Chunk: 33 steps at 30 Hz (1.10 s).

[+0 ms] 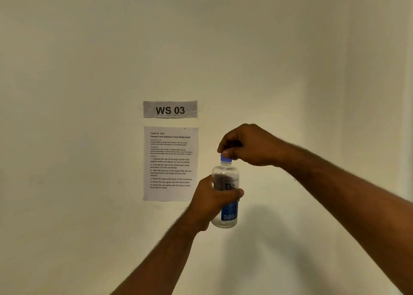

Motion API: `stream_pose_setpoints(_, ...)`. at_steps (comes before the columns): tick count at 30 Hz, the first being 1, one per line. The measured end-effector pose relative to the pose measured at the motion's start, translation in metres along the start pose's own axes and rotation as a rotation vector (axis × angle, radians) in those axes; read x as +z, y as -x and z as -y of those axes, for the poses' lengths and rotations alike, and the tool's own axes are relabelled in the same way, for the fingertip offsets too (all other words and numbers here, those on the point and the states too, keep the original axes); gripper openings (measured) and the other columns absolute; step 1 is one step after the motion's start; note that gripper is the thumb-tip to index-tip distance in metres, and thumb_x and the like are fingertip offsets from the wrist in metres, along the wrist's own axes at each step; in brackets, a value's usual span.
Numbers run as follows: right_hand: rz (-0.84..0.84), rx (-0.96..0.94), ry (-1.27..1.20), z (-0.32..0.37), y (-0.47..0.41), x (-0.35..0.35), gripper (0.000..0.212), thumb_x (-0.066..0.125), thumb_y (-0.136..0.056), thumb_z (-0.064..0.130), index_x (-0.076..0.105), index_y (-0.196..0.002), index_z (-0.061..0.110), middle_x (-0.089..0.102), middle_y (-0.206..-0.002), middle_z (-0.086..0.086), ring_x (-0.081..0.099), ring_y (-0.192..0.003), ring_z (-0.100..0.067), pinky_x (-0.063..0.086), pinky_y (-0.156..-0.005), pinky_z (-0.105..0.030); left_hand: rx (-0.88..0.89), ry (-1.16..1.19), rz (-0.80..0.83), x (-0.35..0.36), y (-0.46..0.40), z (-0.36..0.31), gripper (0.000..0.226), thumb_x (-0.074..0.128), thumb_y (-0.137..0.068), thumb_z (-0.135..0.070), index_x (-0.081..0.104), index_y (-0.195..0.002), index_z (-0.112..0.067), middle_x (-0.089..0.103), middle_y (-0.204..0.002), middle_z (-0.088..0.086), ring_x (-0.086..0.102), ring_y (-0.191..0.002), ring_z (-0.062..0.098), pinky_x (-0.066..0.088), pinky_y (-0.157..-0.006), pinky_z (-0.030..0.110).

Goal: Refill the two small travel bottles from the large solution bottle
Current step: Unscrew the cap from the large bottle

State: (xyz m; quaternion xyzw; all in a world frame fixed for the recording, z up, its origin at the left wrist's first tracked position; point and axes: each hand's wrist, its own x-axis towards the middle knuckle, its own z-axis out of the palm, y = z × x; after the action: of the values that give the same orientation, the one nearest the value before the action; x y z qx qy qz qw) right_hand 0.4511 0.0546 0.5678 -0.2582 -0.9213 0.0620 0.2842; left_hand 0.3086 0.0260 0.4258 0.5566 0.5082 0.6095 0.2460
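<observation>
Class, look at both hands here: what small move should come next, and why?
Probably twist the blue screw cap off. The right hand pinches it from above while the left hand grips the clear plastic solution bottle upright, and the cap looks seated.

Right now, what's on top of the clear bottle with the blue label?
A blue screw cap sits on the clear plastic bottle. The right hand pinches it from above, covering its top; the left hand grips the body. Whether the cap is loosened cannot be seen.

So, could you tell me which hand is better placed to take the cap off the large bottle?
The right hand. Its fingers already pinch the blue cap from above, while the left hand grips the large bottle around its middle, holding it upright.
</observation>
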Motion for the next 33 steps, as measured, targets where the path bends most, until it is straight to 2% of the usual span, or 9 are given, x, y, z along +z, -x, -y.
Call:
stream_pose_setpoints(4,0.102,-0.024,-0.237,-0.007,0.005,-0.005,0.027,0.066,-0.092,0.007,0.070,-0.115,0.020,0.073,-0.111,0.008,0.068,-0.105,-0.007,0.056,-0.090,-0.028,-0.001,0.000,0.001,0.000,0.004,-0.002,0.038,0.083,-0.079,-0.018,0.062,-0.111,-0.023,0.076,-0.102,0.009,0.075,-0.094,0.026,0.061,-0.086,0.041)
stream_pose_setpoints(6,0.050,-0.017,-0.246,-0.005,0.005,-0.006,0.022,0.067,-0.093,0.022,0.070,-0.115,0.022,0.073,-0.110,0.008,0.069,-0.102,-0.009,0.059,-0.083,-0.028,-0.009,-0.005,-0.004,0.000,0.005,-0.003,0.037,0.083,-0.080,-0.018,0.062,-0.110,-0.024,0.076,-0.103,0.008,0.075,-0.095,0.026,0.060,-0.088,0.043)
stream_pose_setpoints(10,-0.038,0.018,0.005,0.001,0.001,-0.004,0.026,0.074,-0.082,0.049,0.076,-0.090,0.024,0.074,-0.083,0.006,0.069,-0.076,-0.008,0.056,-0.068,-0.025,-0.011,-0.018,-0.010,0.000,0.005,-0.007,0.037,0.083,-0.080,-0.019,0.061,-0.110,-0.027,0.075,-0.106,0.008,0.074,-0.098,0.026,0.060,-0.089,0.043)
stream_pose_setpoints(14,0.037,-0.028,-0.014,0.004,0.000,-0.002,0.014,0.077,-0.085,0.021,0.076,-0.099,0.019,0.074,-0.089,0.007,0.069,-0.081,-0.005,0.055,-0.076,-0.024,-0.003,-0.032,-0.022,-0.001,0.007,-0.006,0.041,0.084,-0.079,-0.019,0.062,-0.114,-0.022,0.075,-0.104,0.009,0.075,-0.096,0.028,0.061,-0.090,0.047)
stream_pose_setpoints(18,0.166,-0.024,-0.136,0.003,0.005,-0.007,0.034,0.068,-0.086,-0.003,0.073,-0.112,0.018,0.074,-0.108,0.005,0.069,-0.101,-0.008,0.056,-0.088,-0.026,0.012,-0.031,-0.035,0.002,0.011,-0.002,0.035,0.083,-0.080,-0.018,0.062,-0.106,-0.028,0.076,-0.102,0.008,0.075,-0.093,0.026,0.061,-0.086,0.043)
stream_pose_setpoints(21,0.157,0.013,-0.209,0.003,0.005,-0.008,0.029,0.069,-0.091,0.017,0.069,-0.121,0.019,0.071,-0.115,0.004,0.068,-0.103,-0.012,0.060,-0.085,-0.033,0.000,-0.037,-0.032,0.002,0.012,0.000,0.037,0.083,-0.080,-0.018,0.061,-0.109,-0.026,0.075,-0.104,0.008,0.074,-0.096,0.026,0.060,-0.090,0.046)
stream_pose_setpoints(25,0.007,0.035,0.102,0.009,0.002,0.000,0.032,0.073,-0.082,0.052,0.077,-0.091,0.021,0.075,-0.083,0.004,0.072,-0.071,-0.010,0.059,-0.070,-0.026,-0.004,-0.044,-0.037,0.003,0.012,-0.001,0.038,0.083,-0.079,-0.019,0.061,-0.109,-0.026,0.076,-0.103,0.006,0.074,-0.095,0.024,0.061,-0.085,0.038)
stream_pose_setpoints(29,0.095,-0.023,0.094,0.010,0.004,0.001,0.015,0.075,-0.086,0.024,0.077,-0.101,0.021,0.073,-0.090,0.010,0.069,-0.079,-0.005,0.056,-0.079,-0.027,-0.016,-0.060,-0.026,0.002,0.013,0.000,0.044,0.083,-0.079,-0.020,0.062,-0.118,-0.019,0.075,-0.105,0.008,0.074,-0.097,0.027,0.060,-0.090,0.044)
stream_pose_setpoints(33,0.189,-0.037,-0.038,0.012,0.007,-0.003,0.036,0.072,-0.089,0.012,0.069,-0.122,0.025,0.068,-0.115,0.016,0.065,-0.102,-0.003,0.052,-0.090,-0.022,-0.026,-0.046,-0.040,0.001,0.013,0.001,0.044,0.083,-0.080,-0.021,0.061,-0.117,-0.021,0.075,-0.107,0.009,0.074,-0.098,0.028,0.059,-0.093,0.046)
